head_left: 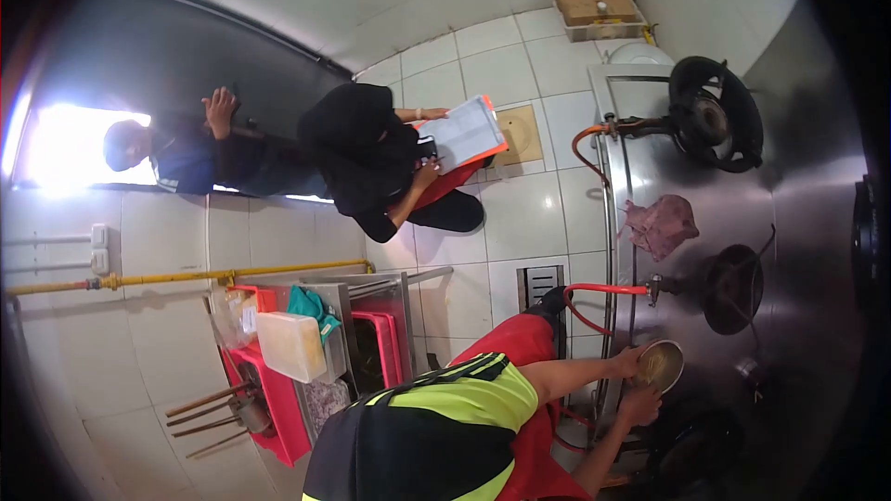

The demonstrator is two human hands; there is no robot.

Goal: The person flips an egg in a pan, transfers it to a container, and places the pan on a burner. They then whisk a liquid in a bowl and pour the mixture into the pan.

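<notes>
Person in black-and-lime top point(427, 436) is holding a round bowl point(662, 366) over the steel stove point(640, 176), left hand point(629, 361) and right hand point(640, 404) gripping it. Pinkish cloth point(663, 225) is lying between two burners point(713, 121). Far side: someone in black point(353, 153) is holding papers point(459, 134); another person point(190, 162) is standing beyond. Plastic tub point(290, 346) is sitting left.

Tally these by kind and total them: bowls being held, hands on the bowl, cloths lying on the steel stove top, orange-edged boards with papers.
Round metal bowl: 1
Hands on it: 2 (left hand, right hand)
Crumpled dusty-pink cloth: 1
Orange-edged board with white papers: 1
Total: 5
</notes>
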